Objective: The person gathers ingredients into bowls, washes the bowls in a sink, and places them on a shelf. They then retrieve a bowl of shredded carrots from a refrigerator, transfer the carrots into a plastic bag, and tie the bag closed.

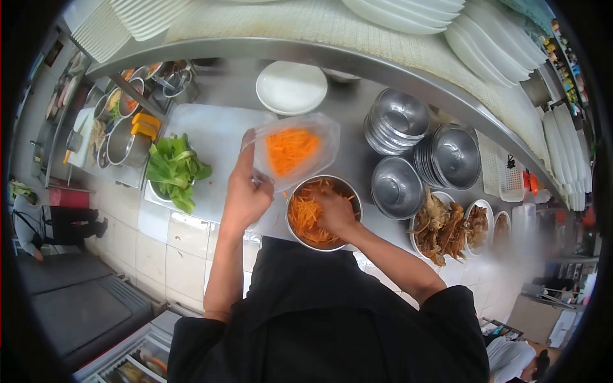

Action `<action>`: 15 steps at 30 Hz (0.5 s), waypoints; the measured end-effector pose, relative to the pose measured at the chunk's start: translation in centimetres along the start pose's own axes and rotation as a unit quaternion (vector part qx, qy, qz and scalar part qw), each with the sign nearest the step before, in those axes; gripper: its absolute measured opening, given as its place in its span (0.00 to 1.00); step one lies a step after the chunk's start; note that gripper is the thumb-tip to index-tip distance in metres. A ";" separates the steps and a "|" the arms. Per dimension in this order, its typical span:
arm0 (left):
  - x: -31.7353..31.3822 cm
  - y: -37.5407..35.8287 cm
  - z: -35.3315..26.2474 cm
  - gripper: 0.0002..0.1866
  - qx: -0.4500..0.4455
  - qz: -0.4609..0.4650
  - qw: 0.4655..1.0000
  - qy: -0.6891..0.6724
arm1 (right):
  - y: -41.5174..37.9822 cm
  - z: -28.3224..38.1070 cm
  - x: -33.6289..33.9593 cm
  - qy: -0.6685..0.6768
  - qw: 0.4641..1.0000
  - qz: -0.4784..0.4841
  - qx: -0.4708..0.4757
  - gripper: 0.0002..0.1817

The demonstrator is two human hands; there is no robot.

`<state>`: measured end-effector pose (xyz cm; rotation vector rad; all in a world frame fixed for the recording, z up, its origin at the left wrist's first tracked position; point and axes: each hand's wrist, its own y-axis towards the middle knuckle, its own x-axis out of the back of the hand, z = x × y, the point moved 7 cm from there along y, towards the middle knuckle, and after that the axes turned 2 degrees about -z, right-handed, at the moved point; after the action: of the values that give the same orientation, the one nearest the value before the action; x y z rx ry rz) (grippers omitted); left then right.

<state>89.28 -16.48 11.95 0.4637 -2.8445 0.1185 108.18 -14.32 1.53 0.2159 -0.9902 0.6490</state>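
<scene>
My left hand [246,199] grips the near-left side of a clear plastic container [328,137], tilted so its inside shows. Shredded carrot [290,148] lies at the bottom of it. Just below, a round steel bowl [359,214] is heaped with more carrot shreds [304,217]. My right hand [334,214] reaches into this bowl, its curled fingers dug into the shreds and partly hidden by them. A few shreds lie by the bowl's left rim.
Leafy greens [175,171] fill a bowl on the left, beside a white cutting board [214,127]. A white plate [292,88] sits behind the container. Stacked steel bowls [399,118] and dishes of browned food [440,230] stand right. A metal shelf edge [300,51] crosses overhead.
</scene>
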 end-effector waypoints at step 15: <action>0.4 -0.2 1.0 0.42 0.045 -0.010 0.998 -0.034 | -2.7 1.0 9.4 0.461 0.869 -0.172 -0.053 0.25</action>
<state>88.71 -16.89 11.11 0.5252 -2.9101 0.2326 112.67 -13.12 10.15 -0.0313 -0.0474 0.2921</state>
